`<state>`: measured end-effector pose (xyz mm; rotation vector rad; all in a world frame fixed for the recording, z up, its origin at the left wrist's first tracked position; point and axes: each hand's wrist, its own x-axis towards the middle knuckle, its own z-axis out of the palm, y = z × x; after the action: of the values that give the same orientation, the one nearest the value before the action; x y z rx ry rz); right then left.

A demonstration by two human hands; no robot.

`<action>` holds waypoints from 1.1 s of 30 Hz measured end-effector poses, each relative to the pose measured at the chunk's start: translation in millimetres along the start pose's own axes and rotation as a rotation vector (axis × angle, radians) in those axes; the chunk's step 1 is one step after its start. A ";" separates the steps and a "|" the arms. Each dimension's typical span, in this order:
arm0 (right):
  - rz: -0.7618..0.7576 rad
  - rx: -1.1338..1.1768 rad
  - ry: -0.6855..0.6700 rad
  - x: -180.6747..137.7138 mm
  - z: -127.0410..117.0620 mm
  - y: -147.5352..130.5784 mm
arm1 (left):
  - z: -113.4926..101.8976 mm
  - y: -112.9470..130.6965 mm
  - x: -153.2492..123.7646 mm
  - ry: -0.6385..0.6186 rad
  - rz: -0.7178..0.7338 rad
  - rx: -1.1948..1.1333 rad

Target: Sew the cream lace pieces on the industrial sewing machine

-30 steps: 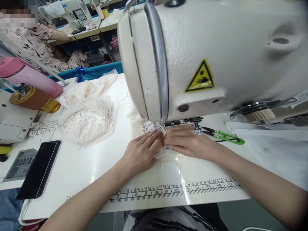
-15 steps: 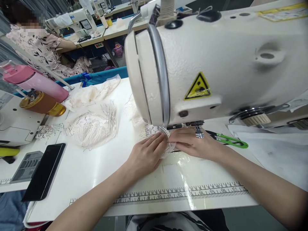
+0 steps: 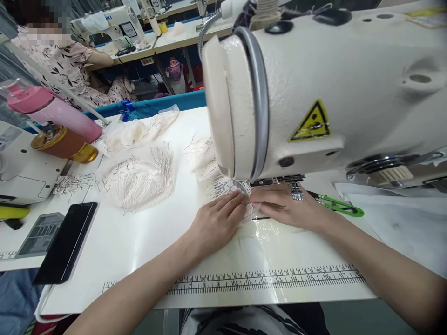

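Note:
My left hand (image 3: 218, 221) and my right hand (image 3: 282, 204) lie flat, fingertips together, pressing a small piece of white lace (image 3: 228, 186) onto the table under the head of a cream sewing machine (image 3: 331, 88). The needle area is hidden behind the machine head. The lace runs back to the left behind the machine. Green thread snips (image 3: 337, 204) lie just right of my right hand.
A heap of cream lace pieces (image 3: 139, 179) sits to the left, with a black phone (image 3: 66, 242), a pink bottle (image 3: 56, 111) and a gold-brown spool (image 3: 63, 145) beyond. A printed ruler (image 3: 265, 279) runs along the front edge. Another person (image 3: 66, 65) works at the back left.
My hands and the lace have stayed pressed together under the machine head. The view has shifted a little, so the machine sits further right in the picture.

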<state>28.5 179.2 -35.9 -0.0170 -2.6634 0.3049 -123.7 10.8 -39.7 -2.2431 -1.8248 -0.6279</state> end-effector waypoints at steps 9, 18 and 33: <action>-0.130 0.121 -0.067 11.4 9.0 -10.2 | -2.5 -1.1 -5.8 0.065 -0.095 0.043; -0.239 0.024 0.037 26.1 7.1 -22.4 | 0.1 -8.5 -7.2 0.080 -0.146 0.057; -0.109 -0.074 0.092 7.8 19.0 -15.8 | 2.9 -7.2 -5.2 0.053 -0.168 0.144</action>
<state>13.7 160.3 -45.6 0.0886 -2.5718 0.1657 -130.9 9.0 -45.4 -1.9799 -1.9790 -0.5578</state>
